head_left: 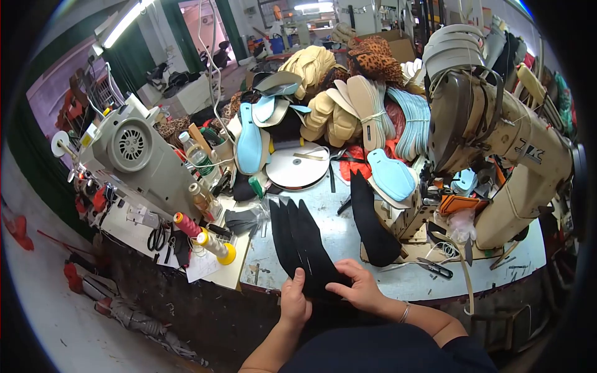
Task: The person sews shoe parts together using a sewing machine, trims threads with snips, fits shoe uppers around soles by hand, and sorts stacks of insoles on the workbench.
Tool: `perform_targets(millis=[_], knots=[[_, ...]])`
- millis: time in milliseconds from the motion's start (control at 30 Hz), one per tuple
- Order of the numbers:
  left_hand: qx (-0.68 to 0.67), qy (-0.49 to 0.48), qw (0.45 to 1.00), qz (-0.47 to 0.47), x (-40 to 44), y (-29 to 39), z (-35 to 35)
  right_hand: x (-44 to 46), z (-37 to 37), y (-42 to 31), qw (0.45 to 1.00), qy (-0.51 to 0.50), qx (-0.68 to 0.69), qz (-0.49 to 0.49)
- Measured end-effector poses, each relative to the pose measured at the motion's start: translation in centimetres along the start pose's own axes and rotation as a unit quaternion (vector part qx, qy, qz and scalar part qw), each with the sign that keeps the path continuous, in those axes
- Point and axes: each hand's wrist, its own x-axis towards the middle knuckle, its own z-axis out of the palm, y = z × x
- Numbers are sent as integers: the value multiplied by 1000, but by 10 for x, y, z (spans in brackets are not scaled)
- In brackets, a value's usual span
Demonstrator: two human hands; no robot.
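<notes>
Both of my hands grip a small stack of long black fabric pieces [305, 239] with pointed far ends, over the front edge of the table. My left hand [295, 299] closes on the near left side, thumb on top. My right hand [357, 286] pinches the near right side, its thumb on the cloth and the other fingers partly hidden. To the right, another curved black fabric piece [373, 227] lies against the bed of the post sewing machine [516, 149]. Thread snips [434, 268] rest on the table beyond my right hand.
A grey sewing machine [140, 155] stands left, with thread cones [214, 245] and bottles [202, 199] nearby. Behind are a white tape reel [298, 166], blue insoles [392, 174], bundled insoles [367, 109] and leopard-print material [375, 59]. The pale table [267, 264] ends close to me.
</notes>
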Motion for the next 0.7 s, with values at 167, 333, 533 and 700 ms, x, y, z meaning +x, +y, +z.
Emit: perform_targets(millis=[167,333,533,700], knots=[[-27,41,996,73,-3,-8,4,-3,-6,-6,1000,14,-14,-22],[-48,64,973,216,8,18,11,-9,-38,-24,995,-8,14,-101],[-66,9,991,116,63,-11,34,-69,-142,-43,990,-103,58,-78],[4,-44,997,-57,95,-69,77,-149,-193,-50,996,24,85,-9]])
